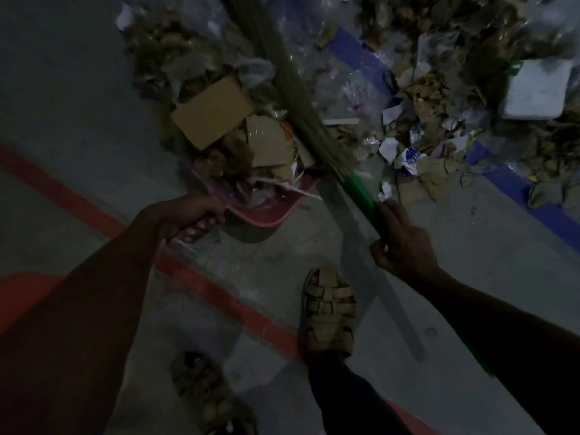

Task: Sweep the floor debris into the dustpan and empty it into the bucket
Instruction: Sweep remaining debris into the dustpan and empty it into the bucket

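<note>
**Dustpan nearly full, spill risk ahead**

While our left hand (191, 215) grips the pink dustpan (266, 208) at the debris (238, 136), right-hand fingers (392, 215) wrap the broom (361, 193). Overloaded, tilting could spill cardboard; no bucket clearly visible.

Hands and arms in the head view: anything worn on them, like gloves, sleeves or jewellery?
Nothing visible. The left hand and right hand are bare, with no gloves, and both forearms are uncovered as far as the frame edge. The dim light could hide a ring or band.
</note>
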`<move>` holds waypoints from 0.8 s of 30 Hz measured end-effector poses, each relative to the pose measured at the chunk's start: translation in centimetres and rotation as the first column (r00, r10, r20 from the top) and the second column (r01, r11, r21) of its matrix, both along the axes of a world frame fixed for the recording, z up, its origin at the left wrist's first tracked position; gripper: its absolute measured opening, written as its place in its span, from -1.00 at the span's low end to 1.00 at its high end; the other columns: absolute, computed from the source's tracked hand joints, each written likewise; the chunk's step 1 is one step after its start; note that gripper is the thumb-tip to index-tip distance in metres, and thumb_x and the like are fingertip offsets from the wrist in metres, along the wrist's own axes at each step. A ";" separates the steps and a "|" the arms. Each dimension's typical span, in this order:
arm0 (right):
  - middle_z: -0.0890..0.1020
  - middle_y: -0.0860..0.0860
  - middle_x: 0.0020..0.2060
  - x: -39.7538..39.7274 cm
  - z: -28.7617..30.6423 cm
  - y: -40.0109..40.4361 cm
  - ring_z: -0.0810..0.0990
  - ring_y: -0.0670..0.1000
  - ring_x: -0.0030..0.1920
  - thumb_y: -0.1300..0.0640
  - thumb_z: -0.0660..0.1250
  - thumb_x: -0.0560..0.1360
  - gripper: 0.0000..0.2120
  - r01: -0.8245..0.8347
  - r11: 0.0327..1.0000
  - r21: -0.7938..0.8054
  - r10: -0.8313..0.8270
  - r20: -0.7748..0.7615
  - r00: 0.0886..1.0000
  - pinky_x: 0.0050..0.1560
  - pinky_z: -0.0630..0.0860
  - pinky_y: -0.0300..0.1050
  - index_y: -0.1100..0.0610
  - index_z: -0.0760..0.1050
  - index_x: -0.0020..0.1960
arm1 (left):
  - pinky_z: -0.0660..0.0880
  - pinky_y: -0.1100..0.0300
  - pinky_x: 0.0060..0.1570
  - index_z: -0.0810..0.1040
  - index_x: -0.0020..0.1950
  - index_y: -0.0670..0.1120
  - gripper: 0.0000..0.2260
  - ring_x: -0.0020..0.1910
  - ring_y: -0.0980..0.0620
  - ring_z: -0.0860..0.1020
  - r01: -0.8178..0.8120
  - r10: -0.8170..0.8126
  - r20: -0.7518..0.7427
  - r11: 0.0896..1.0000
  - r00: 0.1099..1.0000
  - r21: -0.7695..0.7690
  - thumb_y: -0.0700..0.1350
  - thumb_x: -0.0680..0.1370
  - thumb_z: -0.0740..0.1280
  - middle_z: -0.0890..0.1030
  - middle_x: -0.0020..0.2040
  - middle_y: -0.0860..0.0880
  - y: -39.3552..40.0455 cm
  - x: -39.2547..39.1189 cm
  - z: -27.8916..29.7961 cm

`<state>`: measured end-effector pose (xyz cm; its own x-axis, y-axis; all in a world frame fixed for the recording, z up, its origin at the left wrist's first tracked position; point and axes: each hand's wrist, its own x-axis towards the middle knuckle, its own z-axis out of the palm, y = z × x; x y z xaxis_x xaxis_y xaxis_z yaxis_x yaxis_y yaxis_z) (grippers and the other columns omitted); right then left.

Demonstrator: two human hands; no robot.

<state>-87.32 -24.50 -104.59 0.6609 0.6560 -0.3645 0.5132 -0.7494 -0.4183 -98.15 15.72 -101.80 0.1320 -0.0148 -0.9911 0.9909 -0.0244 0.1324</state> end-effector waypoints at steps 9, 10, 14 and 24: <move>0.39 0.15 0.35 -4.0 1.4 1.0 0.59 0.17 -0.25 0.19 0.48 0.34 -0.28 0.030 0.999 0.021 -0.029 -0.058 0.998 -0.36 0.34 -0.20 0.24 0.32 0.45 | 0.09 0.37 -0.60 0.30 -0.43 -0.08 -0.63 -0.66 0.08 0.13 0.036 -0.036 0.040 0.999 0.999 -0.006 -0.19 0.59 0.22 0.21 -0.54 -0.01 -0.6 0.3 2.8; 0.39 0.15 0.35 -4.0 1.8 1.1 0.58 0.18 -0.25 0.19 0.47 0.34 -0.29 0.024 0.999 0.025 -0.023 -0.057 0.998 -0.36 0.36 -0.19 0.24 0.32 0.45 | 0.10 0.37 -0.59 0.33 -0.44 -0.08 -0.62 -0.66 0.08 0.13 0.039 -0.039 0.057 0.999 0.998 0.010 -0.20 0.59 0.24 0.22 -0.54 -0.01 -0.6 0.3 3.3; 0.38 0.15 0.34 -3.8 4.0 1.2 0.57 0.18 -0.29 0.11 0.33 0.36 -0.33 -0.003 0.999 0.040 0.005 -0.048 0.999 -0.40 0.40 -0.16 0.23 0.32 0.44 | 0.12 0.36 -0.57 0.37 -0.51 -0.05 -0.57 -0.65 0.07 0.15 0.063 -0.065 0.092 0.998 0.994 0.022 -0.20 0.58 0.26 0.24 -0.54 -0.01 -0.3 -0.1 5.7; 0.41 0.14 0.32 -4.0 12.8 3.2 0.58 0.19 -0.26 0.03 0.27 0.38 -0.34 -0.002 0.994 0.105 0.000 0.016 1.000 -0.42 0.49 -0.11 0.21 0.32 0.45 | 0.07 0.34 -0.55 0.27 -0.44 -0.08 -0.62 -0.65 0.09 0.13 -0.012 0.000 0.186 0.998 0.983 0.062 -0.20 0.58 0.23 0.23 -0.56 0.01 -0.4 -1.1 16.5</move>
